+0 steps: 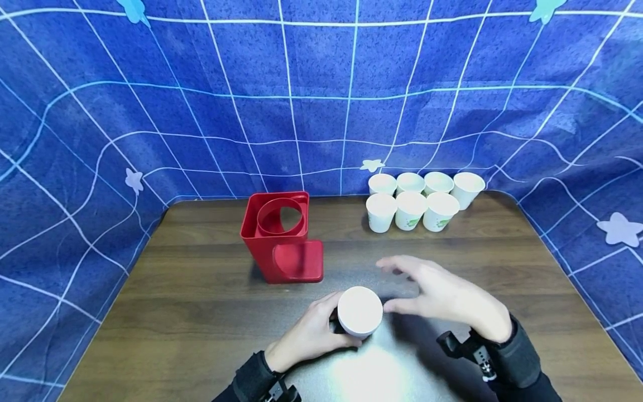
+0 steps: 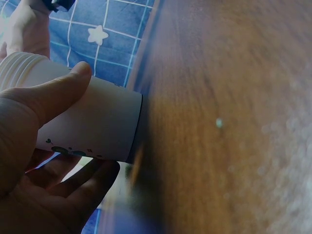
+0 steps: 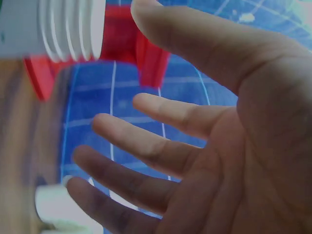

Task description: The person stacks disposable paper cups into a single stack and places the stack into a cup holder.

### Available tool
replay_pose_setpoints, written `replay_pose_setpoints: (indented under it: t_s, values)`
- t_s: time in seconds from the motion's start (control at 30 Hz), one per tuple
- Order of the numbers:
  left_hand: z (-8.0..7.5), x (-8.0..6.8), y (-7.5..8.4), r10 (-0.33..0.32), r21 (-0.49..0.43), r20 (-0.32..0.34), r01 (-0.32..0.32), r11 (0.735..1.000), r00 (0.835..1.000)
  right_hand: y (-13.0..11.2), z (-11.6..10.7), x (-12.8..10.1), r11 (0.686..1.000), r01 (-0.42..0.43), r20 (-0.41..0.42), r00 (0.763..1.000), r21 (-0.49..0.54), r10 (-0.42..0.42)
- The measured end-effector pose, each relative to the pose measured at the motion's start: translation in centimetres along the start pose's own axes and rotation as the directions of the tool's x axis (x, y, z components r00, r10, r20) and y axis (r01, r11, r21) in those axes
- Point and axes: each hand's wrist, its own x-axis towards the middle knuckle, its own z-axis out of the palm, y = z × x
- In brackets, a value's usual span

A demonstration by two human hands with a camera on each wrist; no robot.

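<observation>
Stack of white paper cups [image 1: 359, 311] stands on the tabletop [image 1: 201, 312], gripped by the left hand [image 1: 311, 334] with curled thumb and fingers. Right hand [image 1: 442, 296] hovers beside it, fingers spread, holding nothing. Red cup dispenser [image 1: 281, 237] stands behind.

White nested paper cup stack [image 1: 359, 311]; upright on table

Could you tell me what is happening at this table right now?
A person sits at a wooden table. The left hand grips a stack of nested white paper cups; its ribbed rims show in the right wrist view. The right hand hovers open just beside the stack, holding nothing. A red cup holder stands behind, and seven more paper cups are grouped at the far right.
</observation>
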Motion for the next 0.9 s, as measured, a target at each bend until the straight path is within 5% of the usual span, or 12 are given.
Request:
replay_pose_setpoints:
  t_s: [0.2,0.37,0.57,0.9]
  values:
    - [0.0,0.0,0.0,-0.009,-0.015,0.002,0.009,1.0,1.0,1.9,-2.0,-0.5,0.997,-0.075,-0.151,0.986,-0.003,0.074]
    - [0.0,0.0,0.0,-0.01,-0.021,0.008,0.01,1.0,1.0,3.6,-3.2,-0.8,0.996,-0.082,-0.298,0.952,-0.032,0.069]
    - [0.0,0.0,0.0,-0.013,-0.022,0.008,0.013,1.0,1.0,5.8,-4.1,-0.8,0.989,-0.145,-0.447,0.883,0.032,0.144]
    - [0.1,0.0,-0.1,-0.022,-0.032,0.015,0.022,0.999,1.0,9.3,-4.0,-0.3,0.961,-0.257,-0.583,0.766,0.105,0.269]
